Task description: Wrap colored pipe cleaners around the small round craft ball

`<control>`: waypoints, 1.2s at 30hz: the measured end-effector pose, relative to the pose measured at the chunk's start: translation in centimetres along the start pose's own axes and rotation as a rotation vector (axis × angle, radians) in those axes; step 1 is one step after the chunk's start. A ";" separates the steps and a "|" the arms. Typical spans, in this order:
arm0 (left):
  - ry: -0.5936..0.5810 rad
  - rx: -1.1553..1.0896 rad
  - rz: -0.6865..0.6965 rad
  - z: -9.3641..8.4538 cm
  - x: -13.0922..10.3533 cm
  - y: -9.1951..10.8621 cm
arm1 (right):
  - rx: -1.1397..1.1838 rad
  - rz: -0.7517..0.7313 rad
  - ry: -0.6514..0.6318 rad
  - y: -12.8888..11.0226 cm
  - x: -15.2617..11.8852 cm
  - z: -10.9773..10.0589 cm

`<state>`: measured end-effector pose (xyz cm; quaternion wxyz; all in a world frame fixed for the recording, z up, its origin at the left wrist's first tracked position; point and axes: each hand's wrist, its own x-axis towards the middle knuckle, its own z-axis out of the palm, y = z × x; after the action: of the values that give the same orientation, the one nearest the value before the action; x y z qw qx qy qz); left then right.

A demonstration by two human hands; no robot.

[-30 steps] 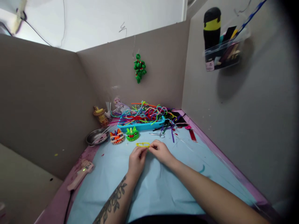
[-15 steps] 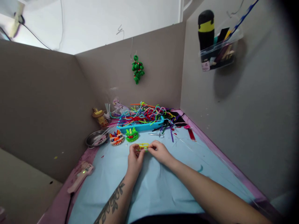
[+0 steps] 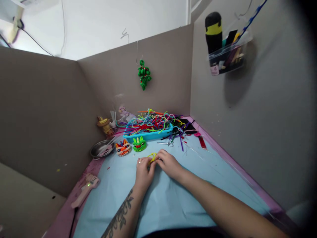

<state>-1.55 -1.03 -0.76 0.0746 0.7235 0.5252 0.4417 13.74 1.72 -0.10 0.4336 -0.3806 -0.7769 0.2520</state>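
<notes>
Close together over the blue table cover, both hands pinch one small yellow fuzzy piece. My left hand has its fingers closed on the piece's left side, a ring showing on one finger. My right hand holds the right side between thumb and fingertips. The fingers hide part of the piece. Just beyond them sit a green horned figure and an orange and peach one. Scissors lie to their right.
A blue tray heaped with coloured fuzzy stems stands at the back. On the left are a metal bowl and a pink glue gun. A clear bin hangs on the right panel.
The yellow piece has turned between my fingers and looks narrower. My hands have moved closer together, with my left hand rolled over the piece.
</notes>
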 end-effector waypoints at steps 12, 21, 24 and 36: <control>-0.068 -0.291 -0.221 -0.7 0.6 -0.2 | 0.020 0.027 0.077 1.5 0.7 -1.6; -0.167 -0.557 -0.305 -0.9 0.5 0.1 | 0.236 0.165 0.023 1.6 1.3 -2.0; -0.196 -0.614 -0.319 -1.1 0.6 0.2 | 0.337 0.210 -0.039 1.8 1.3 -2.2; -0.150 -0.621 -0.300 -1.0 0.3 -1.1 | 0.452 0.261 -0.054 1.5 1.2 -2.2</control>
<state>-3.03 -0.61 -0.63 0.3936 0.6116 0.4594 0.5098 15.83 3.66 0.54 0.4504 -0.3643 -0.6565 0.4832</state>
